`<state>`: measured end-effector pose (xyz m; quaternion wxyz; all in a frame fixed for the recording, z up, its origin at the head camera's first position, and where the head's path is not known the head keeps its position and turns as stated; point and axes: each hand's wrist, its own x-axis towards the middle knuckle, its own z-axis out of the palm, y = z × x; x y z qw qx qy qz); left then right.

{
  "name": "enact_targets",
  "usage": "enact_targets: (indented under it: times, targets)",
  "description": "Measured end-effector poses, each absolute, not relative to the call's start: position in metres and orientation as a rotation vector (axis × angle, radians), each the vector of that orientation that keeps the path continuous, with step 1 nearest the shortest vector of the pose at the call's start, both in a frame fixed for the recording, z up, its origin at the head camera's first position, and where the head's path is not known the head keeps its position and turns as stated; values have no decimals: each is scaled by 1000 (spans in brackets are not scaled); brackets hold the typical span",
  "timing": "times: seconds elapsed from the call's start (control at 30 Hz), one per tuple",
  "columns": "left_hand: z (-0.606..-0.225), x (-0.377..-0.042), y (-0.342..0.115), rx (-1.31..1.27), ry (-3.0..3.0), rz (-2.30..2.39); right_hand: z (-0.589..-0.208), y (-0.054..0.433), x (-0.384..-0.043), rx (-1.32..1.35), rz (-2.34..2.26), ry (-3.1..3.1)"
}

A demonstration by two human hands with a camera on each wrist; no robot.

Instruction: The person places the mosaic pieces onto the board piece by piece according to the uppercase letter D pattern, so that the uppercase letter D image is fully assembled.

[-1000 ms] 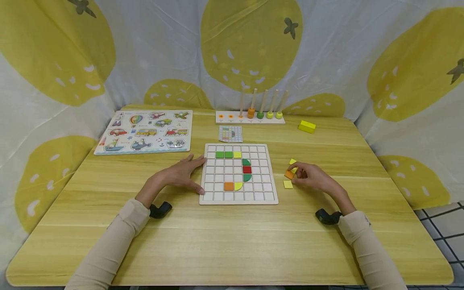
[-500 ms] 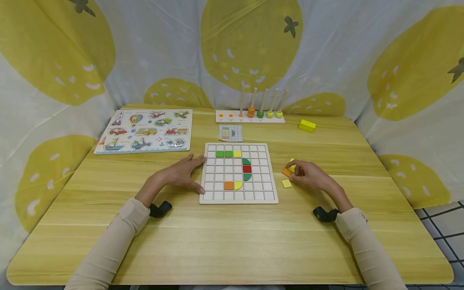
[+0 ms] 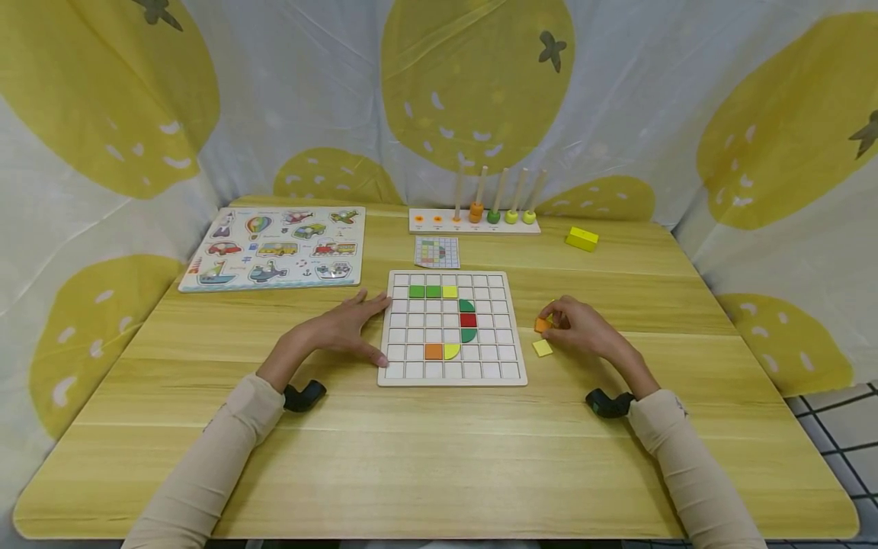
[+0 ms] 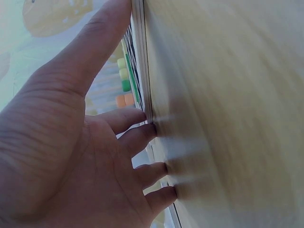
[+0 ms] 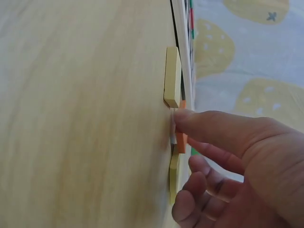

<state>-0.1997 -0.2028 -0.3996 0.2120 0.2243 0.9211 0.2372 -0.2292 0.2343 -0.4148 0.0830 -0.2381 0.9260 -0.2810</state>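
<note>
My right hand (image 3: 583,328) pinches an orange square tile (image 3: 542,325) between thumb and fingertips, to the right of the white grid board (image 3: 414,372). A yellow tile (image 3: 543,348) lies just nearer than the orange one. Another yellow tile (image 5: 175,175) shows beyond the orange tile in the right wrist view; in the head view my fingers mostly hide it. With fingers spread, my left hand (image 3: 346,328) rests at the board's left edge, thumb near its lower corner. Green, yellow, red and orange pieces, some square and some rounded, sit in the board's cells.
A patterned card (image 3: 437,252) lies behind the board. Farther back stands a peg rack (image 3: 473,223) with coloured beads on some pegs. At the back left is a vehicle picture board (image 3: 274,248), and at the back right a yellow block (image 3: 581,239). Fabric walls surround the table.
My right hand has slid slightly left, and its thumb and fingers have closed on the orange tile. The nearer yellow tile shifted a little left. My left hand has stayed in place.
</note>
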Motion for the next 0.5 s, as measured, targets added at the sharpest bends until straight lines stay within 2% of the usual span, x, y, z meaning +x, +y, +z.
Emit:
enact_targets:
  times: [0.2,0.5]
  targets:
    - [-400,-200,-203,614,2558,655,-411,231,-227,-708,-896,2769]
    - [-400,-200,-202,618,2560,650,-406,219,-227,-837,-976,2691]
